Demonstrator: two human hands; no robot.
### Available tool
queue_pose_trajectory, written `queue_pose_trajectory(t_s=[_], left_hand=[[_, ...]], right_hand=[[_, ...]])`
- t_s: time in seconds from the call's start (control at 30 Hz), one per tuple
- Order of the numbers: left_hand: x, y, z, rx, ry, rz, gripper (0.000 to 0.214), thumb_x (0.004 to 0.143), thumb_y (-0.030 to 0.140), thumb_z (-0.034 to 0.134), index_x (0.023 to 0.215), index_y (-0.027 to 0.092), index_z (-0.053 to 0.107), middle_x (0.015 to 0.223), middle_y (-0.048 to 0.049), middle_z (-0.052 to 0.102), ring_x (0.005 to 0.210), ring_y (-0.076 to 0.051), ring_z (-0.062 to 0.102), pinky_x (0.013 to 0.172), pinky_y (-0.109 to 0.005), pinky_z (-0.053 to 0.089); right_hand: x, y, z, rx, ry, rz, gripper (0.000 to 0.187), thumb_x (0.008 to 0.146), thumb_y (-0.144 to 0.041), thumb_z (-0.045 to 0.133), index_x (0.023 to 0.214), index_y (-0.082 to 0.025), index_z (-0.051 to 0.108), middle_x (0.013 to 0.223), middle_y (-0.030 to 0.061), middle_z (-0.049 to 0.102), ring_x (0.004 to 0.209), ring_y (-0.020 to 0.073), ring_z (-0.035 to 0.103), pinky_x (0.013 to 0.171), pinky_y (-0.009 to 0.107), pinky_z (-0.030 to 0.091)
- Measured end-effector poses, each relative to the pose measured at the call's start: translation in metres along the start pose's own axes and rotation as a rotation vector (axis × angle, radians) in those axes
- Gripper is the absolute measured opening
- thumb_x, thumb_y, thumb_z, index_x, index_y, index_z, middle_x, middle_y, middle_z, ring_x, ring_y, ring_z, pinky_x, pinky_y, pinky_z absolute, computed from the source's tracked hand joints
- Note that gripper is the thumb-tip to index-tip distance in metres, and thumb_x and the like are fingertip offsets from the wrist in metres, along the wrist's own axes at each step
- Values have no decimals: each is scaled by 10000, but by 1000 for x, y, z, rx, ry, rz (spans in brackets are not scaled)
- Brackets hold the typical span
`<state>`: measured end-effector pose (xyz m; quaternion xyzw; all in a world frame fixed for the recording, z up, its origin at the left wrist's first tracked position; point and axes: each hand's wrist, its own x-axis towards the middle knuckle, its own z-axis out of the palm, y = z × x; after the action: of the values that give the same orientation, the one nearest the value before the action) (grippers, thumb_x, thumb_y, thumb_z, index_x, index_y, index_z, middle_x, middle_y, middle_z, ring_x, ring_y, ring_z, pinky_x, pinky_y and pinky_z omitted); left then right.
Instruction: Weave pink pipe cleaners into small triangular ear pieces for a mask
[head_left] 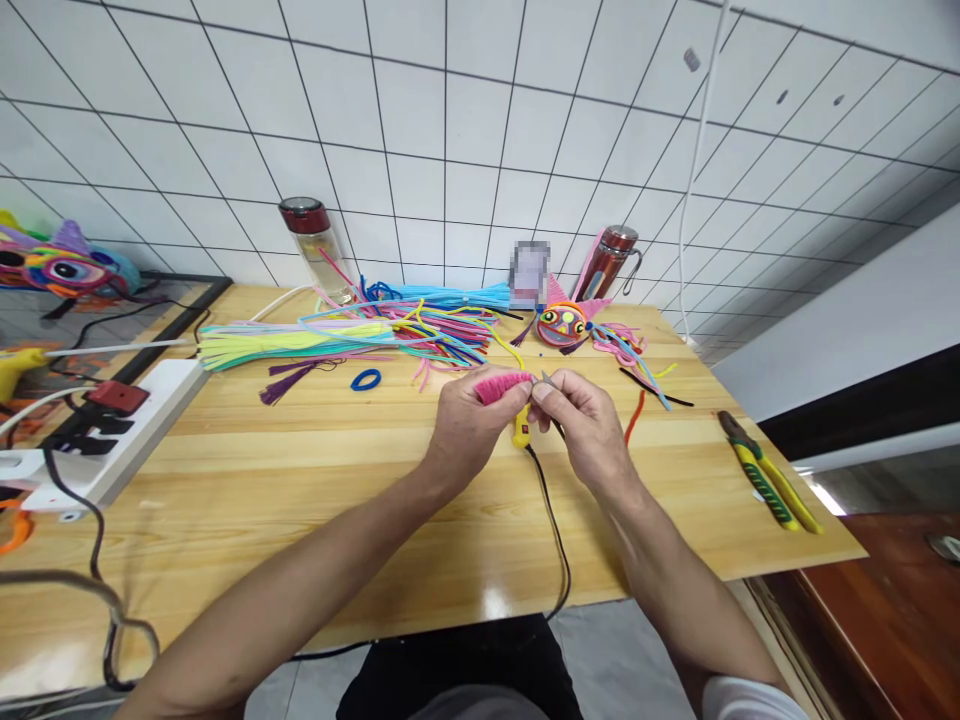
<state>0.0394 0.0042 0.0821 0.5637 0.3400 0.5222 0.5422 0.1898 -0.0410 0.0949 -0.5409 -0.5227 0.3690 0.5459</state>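
Note:
My left hand (469, 425) is closed around a ribbed pink piece (501, 386) that looks wound from pipe cleaner. At the right end of this piece, my right hand (589, 420) pinches a small, dark pointed tool (546, 379); its exact kind is hard to see. The fingertips of both hands nearly meet there. Just below them lies a yellow corded tool (521, 430) with a red switch, partly hidden by the hands. Its black cable runs over the table's front edge.
Bundled pipe cleaners (300, 345) and a blue ring (366, 380) lie behind my left hand. A colourful mask-like figure (562, 325) sits behind my right. Pliers (769, 475) rest at right, a power strip (142, 430) at left. A glass bottle (319, 250) and a red flask (609, 262) stand by the wall.

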Motion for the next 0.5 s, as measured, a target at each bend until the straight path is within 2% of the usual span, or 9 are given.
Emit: queue_pose_trajectory(t_s=[0.17, 0.37, 0.5], left_hand=[[1, 1, 1, -32, 18, -39, 150, 801, 322, 802, 826, 176, 829, 828, -30, 803, 783, -166, 695, 776, -294, 554], [3, 1, 3, -124, 1, -90, 176, 764, 343, 838, 725, 177, 794, 711, -8, 750, 685, -139, 640, 710, -279, 548], [4, 2, 3, -186, -43, -145, 247, 758, 396, 856, 690, 170, 779, 696, -18, 738, 674, -132, 632, 673, -264, 534]], right_hand=[[-1, -1, 0, 14, -5, -4, 292, 888, -437, 731, 715, -223, 632, 648, -10, 680, 573, 123, 552, 603, 276, 442], [0, 0, -1, 34, -40, -1, 291, 895, -442, 729, 727, -224, 632, 657, -3, 687, 578, 130, 561, 606, 280, 450], [0, 2, -2, 36, -34, -9, 354, 934, -510, 685, 734, -235, 587, 603, -37, 576, 535, 120, 476, 547, 278, 391]])
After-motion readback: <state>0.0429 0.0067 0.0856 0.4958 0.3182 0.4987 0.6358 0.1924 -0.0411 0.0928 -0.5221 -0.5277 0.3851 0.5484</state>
